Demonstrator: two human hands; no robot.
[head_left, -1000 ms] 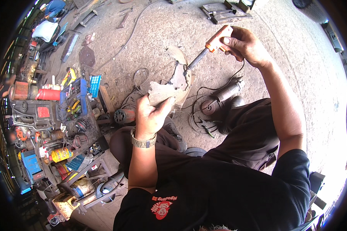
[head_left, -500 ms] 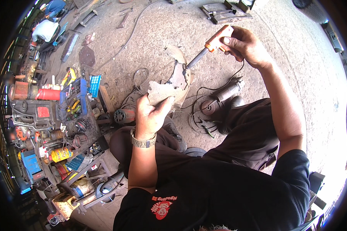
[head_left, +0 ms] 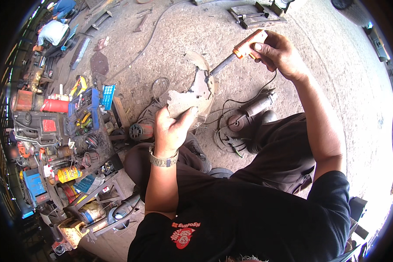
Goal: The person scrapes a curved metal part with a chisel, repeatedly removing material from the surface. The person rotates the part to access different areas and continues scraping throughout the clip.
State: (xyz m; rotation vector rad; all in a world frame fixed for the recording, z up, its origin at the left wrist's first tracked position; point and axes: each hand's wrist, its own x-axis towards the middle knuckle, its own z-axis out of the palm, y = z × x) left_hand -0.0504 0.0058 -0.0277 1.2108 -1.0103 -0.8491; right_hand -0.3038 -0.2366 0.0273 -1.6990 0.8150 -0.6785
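Observation:
My left hand, with a watch on its wrist, pinches the near end of a thin, jagged, grey-beige broken panel between thumb and fingers. The panel is held above the floor, and dark marks run along its ragged seam. My right hand is closed round the orange handle of a pistol-shaped soldering iron. Its metal barrel slants down to the left, and the tip is at the dark seam on the panel's right side. Whether the tip presses into the material is too small to tell.
An angle grinder lies on the floor by my right leg, with cords around it. At left, a crowded bench carries a blue tool case and a yellow bottle. A metal frame stands ahead. Another person crouches far left.
The soldering iron's tip has shifted very slightly up and left along the seam. My left hand keeps its hold on the panel. The person at far left has moved an arm.

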